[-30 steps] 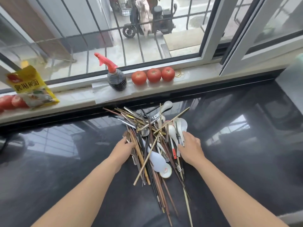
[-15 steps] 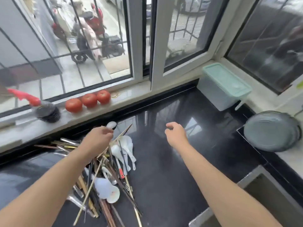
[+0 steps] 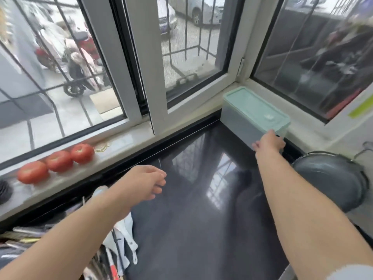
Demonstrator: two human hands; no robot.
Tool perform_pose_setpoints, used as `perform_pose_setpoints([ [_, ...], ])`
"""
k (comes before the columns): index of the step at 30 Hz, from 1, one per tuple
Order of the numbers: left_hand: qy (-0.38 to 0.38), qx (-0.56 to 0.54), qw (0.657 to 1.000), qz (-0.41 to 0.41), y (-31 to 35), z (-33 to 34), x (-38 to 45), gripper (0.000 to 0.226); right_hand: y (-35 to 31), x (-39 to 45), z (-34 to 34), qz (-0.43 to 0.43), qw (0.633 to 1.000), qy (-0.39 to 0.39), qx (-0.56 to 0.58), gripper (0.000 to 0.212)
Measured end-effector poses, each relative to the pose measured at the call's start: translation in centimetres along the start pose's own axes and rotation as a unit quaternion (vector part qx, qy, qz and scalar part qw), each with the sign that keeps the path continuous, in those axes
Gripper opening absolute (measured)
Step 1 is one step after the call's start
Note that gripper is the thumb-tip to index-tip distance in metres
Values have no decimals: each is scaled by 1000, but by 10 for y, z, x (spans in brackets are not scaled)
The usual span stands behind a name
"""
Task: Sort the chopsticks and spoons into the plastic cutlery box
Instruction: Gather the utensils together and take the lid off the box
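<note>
- Since the earlier frames, the right hand (image 3: pixel 269 142) had left the cutlery pile and stretched to the plastic cutlery box (image 3: pixel 254 115) in the upper right of the frame, and the view had swung right with it.
- Its fingers touched the near end of the box; whether they gripped it could not be told.
- That box, pale grey with a mint-green lid still on, stood in the corner under the windows, on the dark countertop (image 3: pixel 197 199).
- At centre left, the left hand (image 3: pixel 144 183) hovered above the counter, fingers loosely relaxed, holding nothing.
- Along the lower left edge lay the mixed pile of chopsticks (image 3: pixel 26 237) and white spoons (image 3: pixel 123 239), partly hidden by the left forearm.
- Three tomatoes (image 3: pixel 58 161) sat on the sill at left, and a dark pan (image 3: pixel 331 176) rested at right.
- Judged from this, sorting had not started: the box was closed and well apart from the pile, with nothing visibly inside.
</note>
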State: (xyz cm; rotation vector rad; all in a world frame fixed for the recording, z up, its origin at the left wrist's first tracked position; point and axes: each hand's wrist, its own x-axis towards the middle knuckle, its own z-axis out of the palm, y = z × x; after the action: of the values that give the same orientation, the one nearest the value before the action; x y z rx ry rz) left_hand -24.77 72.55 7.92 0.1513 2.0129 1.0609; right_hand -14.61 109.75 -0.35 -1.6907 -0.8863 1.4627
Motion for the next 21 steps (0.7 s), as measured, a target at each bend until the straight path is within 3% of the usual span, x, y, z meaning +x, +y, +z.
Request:
perform_pose_setpoints([
  [4,21,-15,999,-36,-16,-7,12,13,-21,31,9,38,995,-49,77,43],
  [10,44,-47,995,-70,-36,-6,4,15,-10,13,5,62,995,-60,56,42],
  [13,18,-66,995,-67,-37,8,-5,15,19,-36,-8,50,992,-54,102,25],
  [18,-47,-75,995,-48,-41,44,-28,17,90,-158,-54,53,986,7,156,15],
  [21,-24,-107,994,-10,-50,58,-63,20,120,-237,-95,54,987,-6,154,15],
])
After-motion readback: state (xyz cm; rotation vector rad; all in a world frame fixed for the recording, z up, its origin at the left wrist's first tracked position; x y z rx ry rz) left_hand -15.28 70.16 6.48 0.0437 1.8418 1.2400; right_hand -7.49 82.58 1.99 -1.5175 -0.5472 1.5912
